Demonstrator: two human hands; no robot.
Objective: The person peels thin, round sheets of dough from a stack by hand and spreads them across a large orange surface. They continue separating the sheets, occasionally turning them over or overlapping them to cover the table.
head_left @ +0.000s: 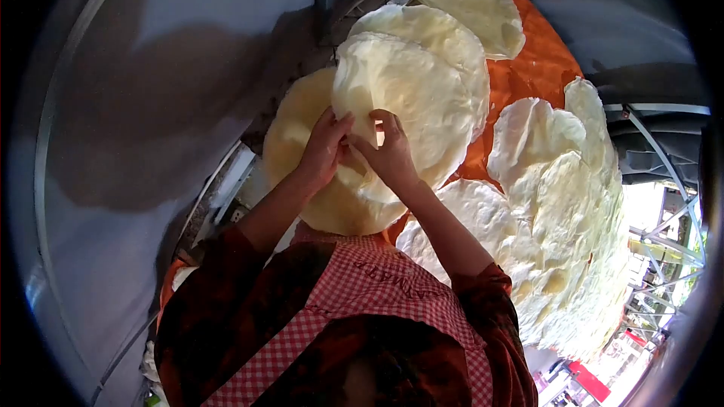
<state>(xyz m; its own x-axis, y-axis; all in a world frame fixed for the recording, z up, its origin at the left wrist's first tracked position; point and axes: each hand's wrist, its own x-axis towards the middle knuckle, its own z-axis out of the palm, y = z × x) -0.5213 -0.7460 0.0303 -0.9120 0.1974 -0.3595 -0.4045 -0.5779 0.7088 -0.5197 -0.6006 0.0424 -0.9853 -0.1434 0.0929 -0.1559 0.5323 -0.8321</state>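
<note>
Round, thin, pale sheets of dough or flatbread lie overlapped in front of me. My left hand (pixel 324 149) is closed at the near left part of the upper pale sheet (pixel 422 90), its fingertips pinched close to those of my right hand. My right hand (pixel 388 152) has its thumb and forefinger curved towards each other around a small bright gap, touching the same sheet. Beneath both hands lies a yellower round sheet (pixel 302 117), partly covered by the upper one and by my forearms. What lies between my left fingertips is too small to make out.
An orange cloth (pixel 528 68) runs under the sheets. One sheet (pixel 471 7) lies at the far end, and a large overlapping pile (pixel 558 234) spreads at the right. Grey fabric (pixel 151 90) with a metal pole stands at the left; a metal frame (pixel 664 151) is at the right.
</note>
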